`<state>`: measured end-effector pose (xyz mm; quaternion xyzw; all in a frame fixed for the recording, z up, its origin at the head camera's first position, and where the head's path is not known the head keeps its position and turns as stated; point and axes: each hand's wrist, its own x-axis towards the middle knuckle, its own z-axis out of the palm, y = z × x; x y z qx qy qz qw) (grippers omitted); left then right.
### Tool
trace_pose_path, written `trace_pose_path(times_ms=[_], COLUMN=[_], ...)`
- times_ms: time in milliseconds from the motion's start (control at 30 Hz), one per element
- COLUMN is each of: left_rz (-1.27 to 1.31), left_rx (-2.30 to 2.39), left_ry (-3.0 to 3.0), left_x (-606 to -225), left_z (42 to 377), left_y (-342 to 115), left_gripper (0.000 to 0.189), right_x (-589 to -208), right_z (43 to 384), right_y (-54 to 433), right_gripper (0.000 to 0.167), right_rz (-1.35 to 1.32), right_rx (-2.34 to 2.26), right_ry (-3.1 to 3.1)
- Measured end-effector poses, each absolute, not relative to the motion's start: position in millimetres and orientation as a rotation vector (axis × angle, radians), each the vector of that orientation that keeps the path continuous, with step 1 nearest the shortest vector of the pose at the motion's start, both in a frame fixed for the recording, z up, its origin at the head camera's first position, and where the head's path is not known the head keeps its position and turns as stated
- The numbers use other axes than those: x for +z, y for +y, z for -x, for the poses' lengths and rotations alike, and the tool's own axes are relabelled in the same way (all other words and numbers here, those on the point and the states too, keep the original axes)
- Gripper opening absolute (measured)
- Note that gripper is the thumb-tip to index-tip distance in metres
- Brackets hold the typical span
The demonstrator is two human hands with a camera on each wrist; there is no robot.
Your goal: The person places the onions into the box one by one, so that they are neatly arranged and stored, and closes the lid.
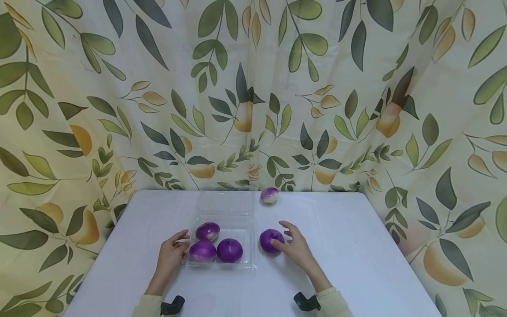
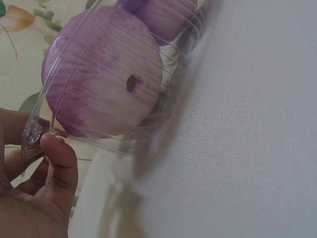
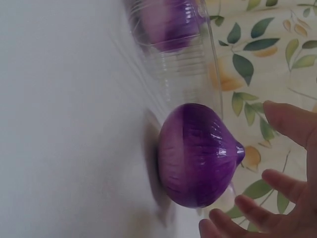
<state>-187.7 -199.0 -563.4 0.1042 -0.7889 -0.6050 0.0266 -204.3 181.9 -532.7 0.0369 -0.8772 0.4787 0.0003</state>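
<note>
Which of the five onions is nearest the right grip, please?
The purple onion standing just right of the clear container; three others sit inside the container, and the fifth lies farther back, near the curtain.

Worktop (image 1: 356, 255) viewed from above, forward and down, by head camera; box (image 1: 246, 231) shared by both wrist views, low, near, turned sideways.
</note>
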Motion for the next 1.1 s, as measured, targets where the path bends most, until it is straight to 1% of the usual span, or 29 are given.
trace_pose_path(times_ms=[300, 1100], left_rz=[-0.324, -0.324], left_rx=[-1.862, -1.866], left_ry=[-2.446, -2.441], left_x=[-563.7, -564.6], left_z=[186.3, 187.1], left_y=[-198.4, -199.0], left_gripper=[0.043, 0.044], right_x=[-542.7, -558.2], right_z=[206.6, 206.4], right_y=[179.9, 177.3], right_gripper=[0.076, 0.074], right_rz=[-0.144, -0.107], right_rx=[1.514, 1.478], right_ry=[-2.765, -2.864])
